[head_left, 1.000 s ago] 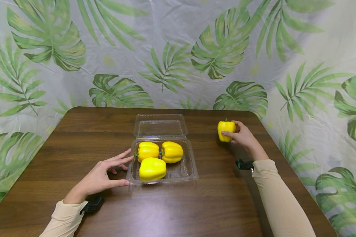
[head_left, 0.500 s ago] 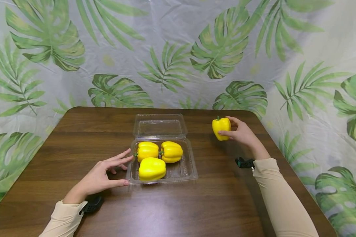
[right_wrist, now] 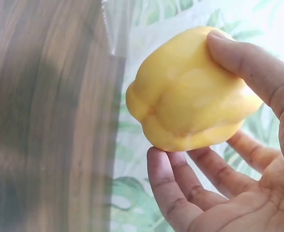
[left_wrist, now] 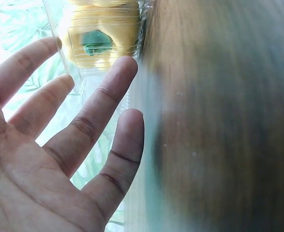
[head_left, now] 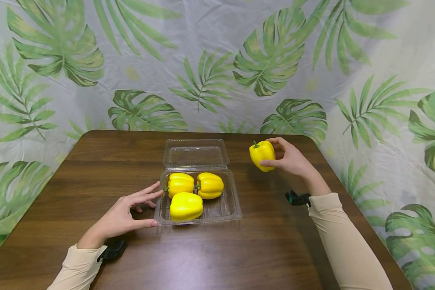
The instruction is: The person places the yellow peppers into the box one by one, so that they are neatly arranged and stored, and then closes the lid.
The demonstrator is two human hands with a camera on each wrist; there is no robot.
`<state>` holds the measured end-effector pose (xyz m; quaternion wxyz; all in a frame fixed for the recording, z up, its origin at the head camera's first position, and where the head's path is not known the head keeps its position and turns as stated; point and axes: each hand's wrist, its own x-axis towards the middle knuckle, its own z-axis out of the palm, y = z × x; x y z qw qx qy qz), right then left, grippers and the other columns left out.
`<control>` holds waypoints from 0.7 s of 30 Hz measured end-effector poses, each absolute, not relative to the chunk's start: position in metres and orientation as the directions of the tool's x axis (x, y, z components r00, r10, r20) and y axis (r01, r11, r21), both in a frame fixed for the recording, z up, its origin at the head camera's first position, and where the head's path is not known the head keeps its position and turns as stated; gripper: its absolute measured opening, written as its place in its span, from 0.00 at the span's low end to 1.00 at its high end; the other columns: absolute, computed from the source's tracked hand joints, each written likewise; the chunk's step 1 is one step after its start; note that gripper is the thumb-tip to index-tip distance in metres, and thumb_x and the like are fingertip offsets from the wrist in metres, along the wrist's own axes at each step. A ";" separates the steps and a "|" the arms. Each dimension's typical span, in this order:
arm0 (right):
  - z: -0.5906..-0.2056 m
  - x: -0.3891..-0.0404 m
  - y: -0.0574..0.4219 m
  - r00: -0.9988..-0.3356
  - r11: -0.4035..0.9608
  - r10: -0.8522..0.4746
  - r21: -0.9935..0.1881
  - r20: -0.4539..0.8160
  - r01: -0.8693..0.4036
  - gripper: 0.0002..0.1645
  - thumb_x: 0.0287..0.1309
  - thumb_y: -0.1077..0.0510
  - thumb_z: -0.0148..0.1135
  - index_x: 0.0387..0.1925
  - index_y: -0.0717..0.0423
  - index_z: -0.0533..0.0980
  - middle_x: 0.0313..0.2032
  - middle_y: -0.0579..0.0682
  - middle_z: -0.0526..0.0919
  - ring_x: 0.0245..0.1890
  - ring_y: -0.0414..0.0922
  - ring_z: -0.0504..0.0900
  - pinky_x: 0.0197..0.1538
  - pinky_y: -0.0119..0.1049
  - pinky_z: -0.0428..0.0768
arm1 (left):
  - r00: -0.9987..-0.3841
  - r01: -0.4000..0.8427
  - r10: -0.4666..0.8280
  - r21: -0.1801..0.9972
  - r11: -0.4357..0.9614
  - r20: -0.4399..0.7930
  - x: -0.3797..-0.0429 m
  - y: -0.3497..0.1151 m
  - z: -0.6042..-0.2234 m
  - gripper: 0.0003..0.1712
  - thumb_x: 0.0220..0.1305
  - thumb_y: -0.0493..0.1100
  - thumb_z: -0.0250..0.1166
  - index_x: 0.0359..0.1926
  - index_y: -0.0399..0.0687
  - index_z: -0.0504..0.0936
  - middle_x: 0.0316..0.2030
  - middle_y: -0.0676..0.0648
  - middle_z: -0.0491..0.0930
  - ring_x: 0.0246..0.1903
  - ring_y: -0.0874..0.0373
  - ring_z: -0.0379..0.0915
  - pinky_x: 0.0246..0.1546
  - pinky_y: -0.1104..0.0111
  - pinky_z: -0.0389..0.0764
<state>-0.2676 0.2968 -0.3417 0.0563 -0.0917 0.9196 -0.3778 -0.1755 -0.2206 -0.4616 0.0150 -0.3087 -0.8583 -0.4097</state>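
Left hand (head_left: 121, 217): fingers extended, gripping nothing; thumb at the near-left corner of the clear, ribbed plastic hinged container (head_left: 224, 207), other fingertips along its left side.

In the container base, near row: one blocky yellow bell pepper (head_left: 186, 206), left of centre, stem end not visible. The near-right part of the base beside it is bare. Far row: two more yellow bell peppers, left (head_left: 181, 186) and right (head_left: 211, 186), both on their sides, green stems toward the left.

Right hand (head_left: 291, 161): gripping a yellow bell pepper with a green stem (head_left: 262, 156), thumb on the near side, fingertips on the opposite side. This pepper sits left of the palm, clear of the brown wood-grain table (head_left: 268, 241). Long axis close to upright, stem end up and leaning left.

Key relation: from the held pepper, the bare part of the base lies leftward and nearer the person, well apart. The right hand has the pepper; the left is nearer the container.

Folded back beyond the base: its transparent lid (head_left: 195, 156).
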 end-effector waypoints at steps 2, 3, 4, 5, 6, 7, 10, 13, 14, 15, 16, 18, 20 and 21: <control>-0.338 -0.265 0.293 -0.973 0.708 -0.229 -0.691 -0.027 -0.147 0.55 0.61 0.43 0.80 0.80 0.53 0.61 0.69 0.63 0.76 0.64 0.63 0.83 0.58 0.53 0.86 | -0.808 0.544 0.518 0.693 0.473 0.282 -0.175 -0.220 -0.461 0.45 0.59 0.51 0.83 0.76 0.52 0.77 0.81 0.42 0.65 0.50 0.58 0.87 0.43 0.66 0.83; -0.336 -0.264 0.291 -0.971 0.712 -0.238 -0.684 -0.022 -0.159 0.54 0.61 0.43 0.80 0.80 0.52 0.62 0.69 0.63 0.76 0.64 0.63 0.83 0.60 0.55 0.85 | -0.807 0.546 0.518 0.692 0.472 0.283 -0.175 -0.220 -0.461 0.45 0.59 0.51 0.83 0.75 0.52 0.77 0.81 0.42 0.65 0.50 0.58 0.87 0.43 0.66 0.83; -0.335 -0.262 0.289 -0.969 0.715 -0.248 -0.677 -0.015 -0.173 0.54 0.61 0.43 0.80 0.80 0.51 0.62 0.69 0.62 0.76 0.63 0.62 0.83 0.62 0.56 0.84 | -0.806 0.547 0.518 0.692 0.471 0.285 -0.175 -0.220 -0.461 0.45 0.59 0.51 0.83 0.75 0.52 0.77 0.81 0.42 0.66 0.50 0.58 0.87 0.43 0.66 0.83; -0.333 -0.261 0.287 -0.966 0.715 -0.260 -0.674 -0.011 -0.185 0.54 0.61 0.44 0.80 0.81 0.51 0.63 0.69 0.62 0.76 0.63 0.62 0.83 0.62 0.57 0.84 | -0.806 0.548 0.519 0.691 0.471 0.286 -0.175 -0.220 -0.461 0.45 0.58 0.51 0.83 0.75 0.52 0.77 0.81 0.42 0.66 0.49 0.58 0.87 0.43 0.66 0.83; -0.331 -0.259 0.285 -0.963 0.715 -0.269 -0.672 -0.007 -0.195 0.53 0.61 0.44 0.80 0.81 0.50 0.63 0.69 0.61 0.76 0.63 0.62 0.83 0.63 0.57 0.83 | -0.805 0.550 0.519 0.691 0.469 0.287 -0.175 -0.220 -0.461 0.45 0.58 0.51 0.83 0.75 0.51 0.78 0.81 0.42 0.66 0.49 0.58 0.87 0.42 0.66 0.83; -0.329 -0.257 0.282 -0.960 0.714 -0.279 -0.670 -0.003 -0.205 0.53 0.61 0.44 0.80 0.81 0.49 0.64 0.70 0.61 0.76 0.63 0.61 0.83 0.63 0.57 0.83 | -0.804 0.551 0.519 0.691 0.469 0.289 -0.175 -0.220 -0.461 0.45 0.58 0.51 0.84 0.75 0.51 0.78 0.81 0.42 0.66 0.49 0.58 0.87 0.42 0.66 0.83; -0.323 -0.252 0.276 -0.953 0.713 -0.304 -0.663 0.003 -0.230 0.53 0.61 0.45 0.81 0.81 0.46 0.65 0.71 0.60 0.76 0.63 0.61 0.83 0.62 0.56 0.84 | -0.803 0.552 0.521 0.690 0.468 0.289 -0.175 -0.220 -0.461 0.45 0.58 0.51 0.83 0.75 0.51 0.77 0.81 0.41 0.66 0.49 0.58 0.87 0.42 0.66 0.82; -0.318 -0.247 0.269 -0.947 0.710 -0.322 -0.662 0.001 -0.242 0.52 0.60 0.45 0.81 0.81 0.44 0.65 0.72 0.58 0.76 0.63 0.60 0.84 0.60 0.55 0.85 | -0.803 0.551 0.522 0.691 0.468 0.287 -0.175 -0.220 -0.461 0.45 0.59 0.51 0.83 0.75 0.52 0.77 0.81 0.42 0.66 0.49 0.58 0.87 0.42 0.66 0.83; -0.316 -0.245 0.267 -0.944 0.709 -0.329 -0.660 0.001 -0.248 0.52 0.60 0.45 0.81 0.81 0.44 0.65 0.72 0.58 0.76 0.63 0.59 0.84 0.60 0.55 0.85 | -0.803 0.551 0.522 0.691 0.468 0.287 -0.175 -0.220 -0.461 0.45 0.59 0.51 0.83 0.75 0.52 0.77 0.81 0.42 0.66 0.49 0.58 0.87 0.42 0.66 0.83; -0.314 -0.244 0.266 -0.941 0.707 -0.339 -0.660 0.001 -0.255 0.52 0.60 0.46 0.81 0.81 0.43 0.65 0.72 0.58 0.76 0.63 0.59 0.84 0.60 0.54 0.85 | -0.804 0.550 0.522 0.691 0.468 0.286 -0.175 -0.220 -0.461 0.45 0.59 0.51 0.83 0.75 0.52 0.77 0.81 0.42 0.66 0.49 0.58 0.87 0.42 0.66 0.83; -0.313 -0.242 0.264 -0.937 0.703 -0.348 -0.661 0.000 -0.261 0.52 0.60 0.46 0.81 0.81 0.44 0.66 0.72 0.58 0.76 0.62 0.59 0.85 0.60 0.53 0.86 | -0.803 0.551 0.522 0.691 0.468 0.287 -0.175 -0.220 -0.461 0.45 0.59 0.51 0.83 0.75 0.52 0.77 0.81 0.42 0.66 0.49 0.58 0.87 0.42 0.66 0.83; -0.310 -0.240 0.261 -0.926 0.690 -0.377 -0.666 0.003 -0.283 0.52 0.60 0.48 0.81 0.81 0.45 0.66 0.71 0.58 0.77 0.62 0.58 0.85 0.61 0.53 0.86 | -0.802 0.552 0.522 0.692 0.465 0.290 -0.175 -0.220 -0.461 0.45 0.59 0.51 0.83 0.75 0.51 0.77 0.81 0.41 0.66 0.49 0.58 0.87 0.42 0.66 0.83; -0.308 -0.238 0.258 -0.913 0.674 -0.409 -0.671 0.010 -0.309 0.51 0.60 0.51 0.82 0.80 0.47 0.66 0.69 0.57 0.78 0.60 0.56 0.86 0.61 0.53 0.86 | -0.801 0.555 0.522 0.691 0.463 0.294 -0.175 -0.220 -0.462 0.45 0.58 0.50 0.84 0.75 0.50 0.78 0.81 0.41 0.66 0.49 0.58 0.87 0.42 0.66 0.83; -0.308 -0.237 0.257 -0.905 0.665 -0.426 -0.673 0.013 -0.323 0.51 0.60 0.51 0.82 0.80 0.47 0.67 0.68 0.57 0.79 0.59 0.55 0.86 0.61 0.52 0.86 | -0.800 0.556 0.522 0.690 0.463 0.295 -0.176 -0.220 -0.462 0.45 0.58 0.50 0.84 0.75 0.50 0.78 0.81 0.41 0.66 0.49 0.58 0.87 0.42 0.66 0.83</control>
